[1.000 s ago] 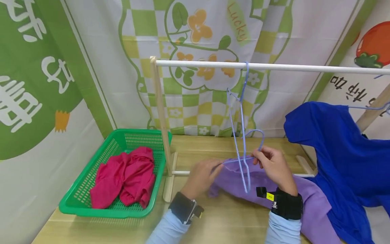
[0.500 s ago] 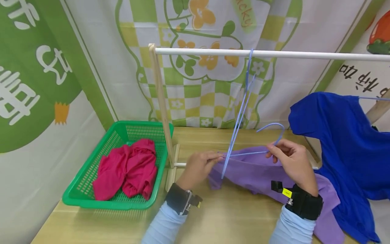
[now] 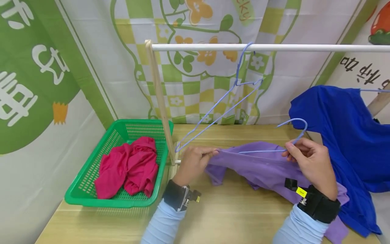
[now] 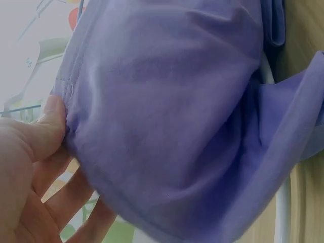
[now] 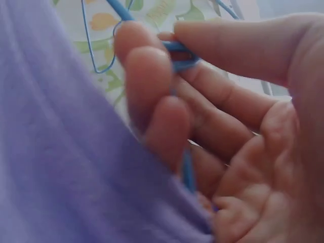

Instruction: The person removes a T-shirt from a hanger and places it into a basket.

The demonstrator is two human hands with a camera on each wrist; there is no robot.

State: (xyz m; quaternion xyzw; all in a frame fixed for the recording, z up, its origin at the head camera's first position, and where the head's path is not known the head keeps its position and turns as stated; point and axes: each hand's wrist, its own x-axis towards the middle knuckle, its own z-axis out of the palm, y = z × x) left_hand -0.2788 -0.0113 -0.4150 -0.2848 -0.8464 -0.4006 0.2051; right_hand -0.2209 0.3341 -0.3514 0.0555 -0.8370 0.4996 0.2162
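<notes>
Purple shirt apparently pinched on hanger.

Bright, even light; blurred, close wrist views.

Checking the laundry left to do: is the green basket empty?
Not empty. A crumpled red garment lies inside the green basket.

Head looks down; wrist views (very close) share purple garment
</notes>
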